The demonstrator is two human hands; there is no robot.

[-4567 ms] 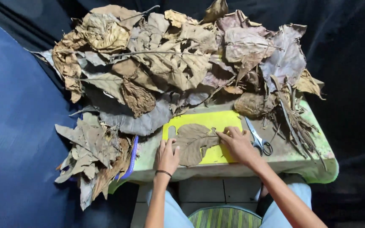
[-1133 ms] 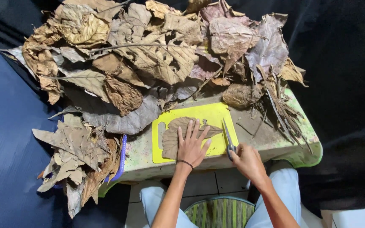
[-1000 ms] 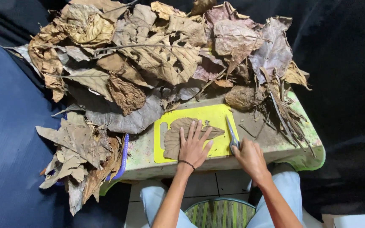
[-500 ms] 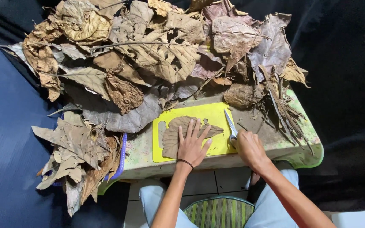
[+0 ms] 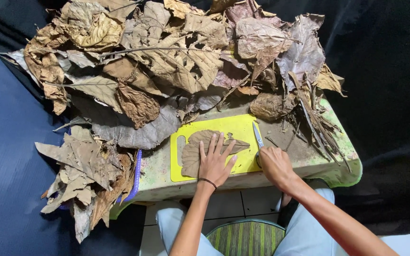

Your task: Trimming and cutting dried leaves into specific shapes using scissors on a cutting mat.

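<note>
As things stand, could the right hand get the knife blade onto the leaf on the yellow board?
Probably yes. The right hand holds the knife at the yellow board edge, close beside the leaf. The left hand covers the leaf's middle, but its right tip lies bare.

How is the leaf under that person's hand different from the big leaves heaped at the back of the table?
The leaf on the yellow board lies flat and alone, pressed down by the left hand; the heaped leaves are curled, crumpled and overlapping. The board leaf looks smaller than many leaves in the heap. It lies beside the knife that the right hand holds; the heap lies untouched. Both are dry and brown.
</note>
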